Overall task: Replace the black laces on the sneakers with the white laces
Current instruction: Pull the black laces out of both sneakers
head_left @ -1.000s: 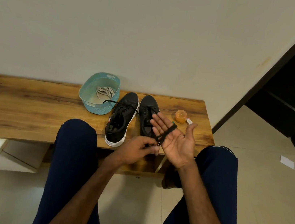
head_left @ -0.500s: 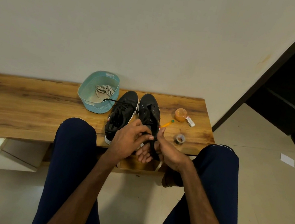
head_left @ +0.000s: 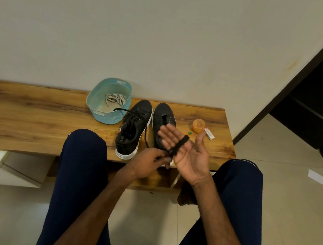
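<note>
Holds right hand point(head_left: 188, 156) palm-up, fingers straight, black lace point(head_left: 178, 145) looped across it. Pinches that lace in left hand point(head_left: 148, 161) fingers at the palm's 8 o'clock.

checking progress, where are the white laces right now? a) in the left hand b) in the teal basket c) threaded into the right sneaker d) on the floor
b: the white laces lie inside the teal basket, while the lace across the right hand, pinched by the left hand, is a black lace.
</note>
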### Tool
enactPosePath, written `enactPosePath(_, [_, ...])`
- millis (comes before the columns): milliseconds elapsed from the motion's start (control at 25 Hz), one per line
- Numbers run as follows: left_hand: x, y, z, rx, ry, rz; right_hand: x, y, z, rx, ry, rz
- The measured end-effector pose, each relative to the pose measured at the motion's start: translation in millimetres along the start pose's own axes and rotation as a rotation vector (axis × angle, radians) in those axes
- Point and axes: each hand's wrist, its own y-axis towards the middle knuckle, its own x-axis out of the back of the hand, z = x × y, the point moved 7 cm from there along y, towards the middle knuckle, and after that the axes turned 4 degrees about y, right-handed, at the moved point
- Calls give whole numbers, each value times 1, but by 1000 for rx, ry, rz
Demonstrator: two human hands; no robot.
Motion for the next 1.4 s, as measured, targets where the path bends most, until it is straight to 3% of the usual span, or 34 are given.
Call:
enactPosePath(80, [0, -3, -13, -69, 130, 52, 24, 1, 6, 51, -264, -211])
enactPosePath(160, [6, -4, -17, -93, 286, 19, 38, -6, 11, -16, -819, -393])
enactPosePath(240, [16, -5, -17, -118, 381, -87, 37, -11, 4, -187, -1172, -402])
enactPosePath(280, [23, -6, -17, -129, 376, -153, 33, -14, -4, -276, -1183, -347])
enactPosePath(440, [37, -1, -4, -86, 205, -270, 9, -18, -35, -501, -746, 11])
enactPosePath(600, [23, 1, 3, -56, 34, -168, 0, -11, -12, -255, -330, 39])
enactPosePath(760, [13, 0, 2, -35, 76, -8, 4, -6, 8, 5, -60, -27])
enactPosePath(800, [9, -1, -2, -61, 104, 46, 12, -4, 13, 60, -29, -83])
enactPosePath(880, [11, -3, -9, -101, 193, 51, 32, -3, 16, 91, -245, -269])
enactPosePath(1000, [26, -6, -16, -140, 296, -124, 44, -7, 0, -114, -717, -394])
enactPosePath(1080, [36, -8, -19, -154, 269, -228, 37, -11, -20, -310, -765, -331])
enactPosePath(1240, [48, -6, -19, -173, 33, -375, 8, -14, -42, -529, -642, 21])
enactPosePath(1320, [42, -2, -14, -175, -85, -341, -8, -17, -41, -518, -498, 164])
enactPosePath(1400, [27, 4, -4, -85, -301, -188, -16, -16, -30, -371, -289, 185])
